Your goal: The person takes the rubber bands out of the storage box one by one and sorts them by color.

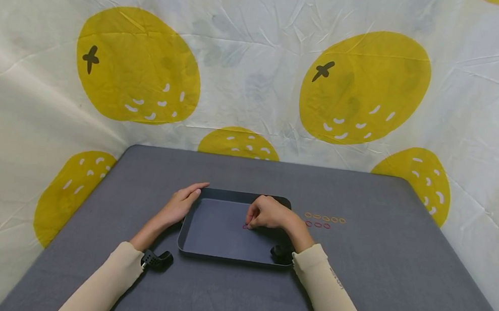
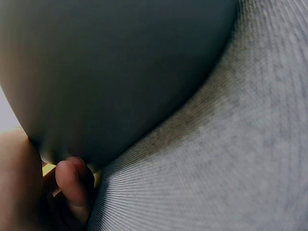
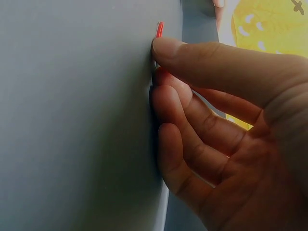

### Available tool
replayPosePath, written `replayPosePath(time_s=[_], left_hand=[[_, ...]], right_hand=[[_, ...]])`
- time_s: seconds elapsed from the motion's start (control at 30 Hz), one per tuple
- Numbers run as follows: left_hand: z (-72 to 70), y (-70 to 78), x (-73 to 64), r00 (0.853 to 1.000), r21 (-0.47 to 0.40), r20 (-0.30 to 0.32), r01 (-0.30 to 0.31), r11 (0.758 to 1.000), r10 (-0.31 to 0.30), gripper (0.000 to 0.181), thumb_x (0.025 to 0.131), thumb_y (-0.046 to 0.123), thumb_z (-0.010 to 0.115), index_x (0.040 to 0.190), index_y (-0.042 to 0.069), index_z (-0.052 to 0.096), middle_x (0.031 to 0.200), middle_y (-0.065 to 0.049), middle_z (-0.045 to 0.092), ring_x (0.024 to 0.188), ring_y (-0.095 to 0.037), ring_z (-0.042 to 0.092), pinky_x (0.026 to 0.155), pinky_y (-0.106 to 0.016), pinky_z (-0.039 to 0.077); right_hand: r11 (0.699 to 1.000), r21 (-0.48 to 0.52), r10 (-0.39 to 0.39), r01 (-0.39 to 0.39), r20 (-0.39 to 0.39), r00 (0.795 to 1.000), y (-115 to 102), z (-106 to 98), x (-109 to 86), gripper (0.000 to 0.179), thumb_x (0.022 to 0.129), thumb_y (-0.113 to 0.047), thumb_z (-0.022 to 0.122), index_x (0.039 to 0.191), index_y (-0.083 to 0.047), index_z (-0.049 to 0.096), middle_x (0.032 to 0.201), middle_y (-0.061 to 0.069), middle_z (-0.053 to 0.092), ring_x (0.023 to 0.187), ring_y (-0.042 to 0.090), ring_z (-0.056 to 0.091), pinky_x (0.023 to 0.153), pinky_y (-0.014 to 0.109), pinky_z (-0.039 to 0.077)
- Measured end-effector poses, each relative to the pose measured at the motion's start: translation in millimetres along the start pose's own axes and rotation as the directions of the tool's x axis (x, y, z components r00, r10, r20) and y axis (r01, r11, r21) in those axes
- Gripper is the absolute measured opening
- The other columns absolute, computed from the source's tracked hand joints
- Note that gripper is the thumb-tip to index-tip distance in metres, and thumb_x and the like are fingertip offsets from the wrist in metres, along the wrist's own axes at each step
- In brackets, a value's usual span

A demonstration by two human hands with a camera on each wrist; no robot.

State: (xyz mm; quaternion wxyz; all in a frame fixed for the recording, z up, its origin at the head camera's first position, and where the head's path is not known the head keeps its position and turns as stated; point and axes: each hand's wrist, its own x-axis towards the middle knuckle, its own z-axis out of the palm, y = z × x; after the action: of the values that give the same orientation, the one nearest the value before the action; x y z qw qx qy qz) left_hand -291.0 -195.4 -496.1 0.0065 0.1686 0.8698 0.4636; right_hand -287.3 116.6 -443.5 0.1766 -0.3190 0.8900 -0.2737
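Observation:
A dark grey rectangular tray (image 1: 218, 233) lies on the cloth-covered table. My right hand (image 1: 268, 212) is over its inside, right of the middle, and pinches a small red rubber band (image 1: 245, 226) between thumb and fingertips. In the right wrist view the end of the red band (image 3: 160, 30) pokes out past the thumb, close to the tray floor (image 3: 72, 96). At the tray's left side my left hand (image 1: 180, 203) holds the wall, thumb along the rim. The left wrist view shows its curled fingertips (image 2: 72, 183) against the tray's outer wall (image 2: 134, 72).
Right of the tray, a row of several orange bands (image 1: 326, 218) lies on the grey tablecloth (image 1: 379, 270), with a shorter row of red bands (image 1: 318, 225) in front of it. A white curtain (image 1: 253, 75) with yellow fruit prints hangs behind the table.

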Motion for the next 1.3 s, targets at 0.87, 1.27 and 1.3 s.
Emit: replayPosePath(time_s=[0.87, 1.27, 1.3], left_hand=[[-1.2, 1.0, -1.4, 0.999, -0.063, 0.032, 0.023, 0.998, -0.021, 0.045, 0.114, 0.037, 0.037, 0.155, 0.022, 0.050, 0.146, -0.022, 0.057, 0.037, -0.018, 0.045, 0.043, -0.041, 0.048], [-0.6, 0.9, -0.7, 1.000, -0.053, 0.020, 0.018, 0.998, -0.017, 0.045, 0.114, 0.037, 0.038, 0.155, 0.021, 0.051, 0.145, -0.022, 0.058, 0.039, -0.019, 0.046, 0.046, -0.040, 0.048], [-0.6, 0.8, -0.7, 1.000, -0.053, 0.021, 0.017, 0.998, -0.016, 0.045, 0.114, 0.036, 0.038, 0.155, 0.021, 0.050, 0.146, -0.022, 0.057, 0.039, -0.019, 0.046, 0.046, -0.041, 0.048]], right_hand=[[0.999, -0.022, -0.032, 0.032, -0.018, 0.999, -3.0, -1.5, -1.3, 0.008, 0.087, -0.010, 0.081, 0.083, -0.017, 0.080, 0.080, -0.006, 0.076, 0.067, 0.003, 0.062, 0.065, 0.021, 0.051], [1.000, -0.012, -0.020, 0.019, -0.092, 0.996, -6.7, -5.9, -4.0, 0.006, 0.093, -0.013, 0.076, 0.087, -0.014, 0.080, 0.081, -0.006, 0.074, 0.069, 0.006, 0.062, 0.067, 0.025, 0.052], [1.000, -0.011, -0.021, 0.020, -0.094, 0.995, -7.2, -6.5, -4.5, 0.007, 0.093, -0.013, 0.076, 0.087, -0.013, 0.080, 0.081, -0.005, 0.074, 0.069, 0.006, 0.062, 0.066, 0.025, 0.052]])
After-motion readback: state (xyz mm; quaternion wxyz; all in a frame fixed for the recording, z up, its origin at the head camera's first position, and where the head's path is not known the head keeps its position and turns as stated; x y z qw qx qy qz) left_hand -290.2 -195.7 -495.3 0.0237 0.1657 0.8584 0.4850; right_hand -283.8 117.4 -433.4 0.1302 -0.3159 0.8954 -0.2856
